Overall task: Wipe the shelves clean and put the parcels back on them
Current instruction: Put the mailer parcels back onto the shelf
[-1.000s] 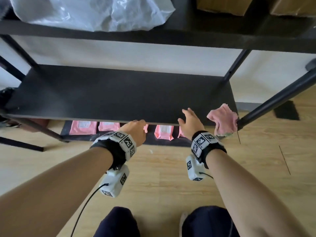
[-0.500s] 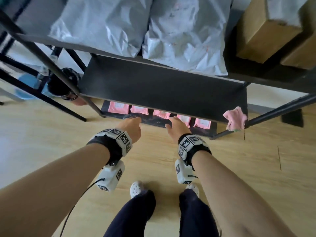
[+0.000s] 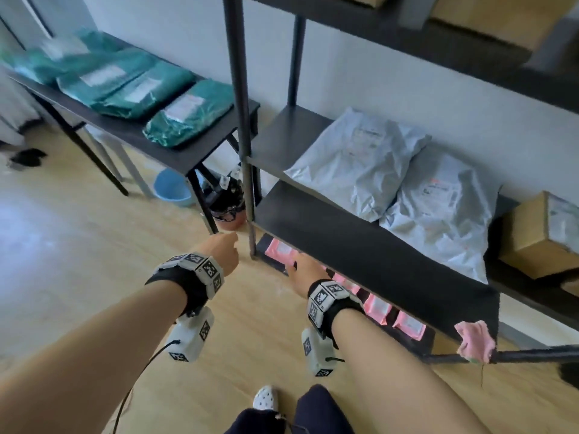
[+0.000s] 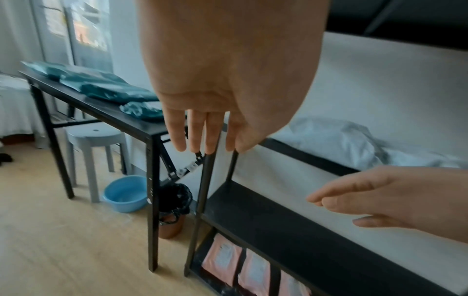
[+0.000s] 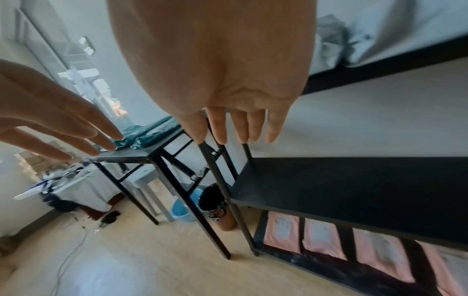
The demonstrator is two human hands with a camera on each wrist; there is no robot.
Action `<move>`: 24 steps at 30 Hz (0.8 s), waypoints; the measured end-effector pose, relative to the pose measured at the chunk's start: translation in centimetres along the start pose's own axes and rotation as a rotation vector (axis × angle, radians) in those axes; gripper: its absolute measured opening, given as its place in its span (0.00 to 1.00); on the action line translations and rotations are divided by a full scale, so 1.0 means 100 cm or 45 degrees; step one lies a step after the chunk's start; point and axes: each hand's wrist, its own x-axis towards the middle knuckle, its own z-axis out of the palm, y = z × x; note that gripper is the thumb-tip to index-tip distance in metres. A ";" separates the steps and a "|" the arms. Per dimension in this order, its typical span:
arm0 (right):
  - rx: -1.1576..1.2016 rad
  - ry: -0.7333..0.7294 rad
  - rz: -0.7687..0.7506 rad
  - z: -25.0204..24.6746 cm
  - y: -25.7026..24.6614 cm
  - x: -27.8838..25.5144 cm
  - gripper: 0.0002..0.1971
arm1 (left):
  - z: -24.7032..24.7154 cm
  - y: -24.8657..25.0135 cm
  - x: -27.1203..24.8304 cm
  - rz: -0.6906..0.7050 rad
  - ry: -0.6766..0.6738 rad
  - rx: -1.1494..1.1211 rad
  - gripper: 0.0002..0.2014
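Observation:
The middle black shelf (image 3: 360, 255) is bare, with a pink cloth (image 3: 474, 341) hanging off its front right corner. My left hand (image 3: 222, 250) hovers empty near the rack's front left post (image 3: 247, 183), its fingers (image 4: 200, 132) straight. To its right my right hand (image 3: 300, 269) is held before the shelf's left front edge, its fingers (image 5: 235, 124) also straight and holding nothing. Two grey parcels (image 3: 354, 161) lie on the shelf above. Pink parcels (image 3: 407, 322) lie in a row on the bottom shelf. Green parcels (image 3: 188, 114) lie on a black side table (image 3: 175, 158) at the left.
A cardboard box (image 3: 539, 233) sits to the right of the grey parcels. Under the side table are a blue basin (image 3: 172, 187), a grey stool (image 4: 93, 138) and a bin with a black liner (image 3: 227, 205). Wooden floor stretches to my left and front.
The view has swung up and to the left, bringing the side table with green parcels into sight. Both hands have drifted left along the shelf's front edge, away from the pink cloth.

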 end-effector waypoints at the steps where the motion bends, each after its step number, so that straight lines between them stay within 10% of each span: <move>1: -0.008 -0.008 -0.033 -0.005 -0.016 0.005 0.19 | -0.012 -0.009 0.002 -0.029 0.030 -0.025 0.19; 24: 0.068 -0.062 -0.353 -0.090 -0.283 0.242 0.23 | -0.203 -0.174 0.215 -0.309 0.198 -0.097 0.16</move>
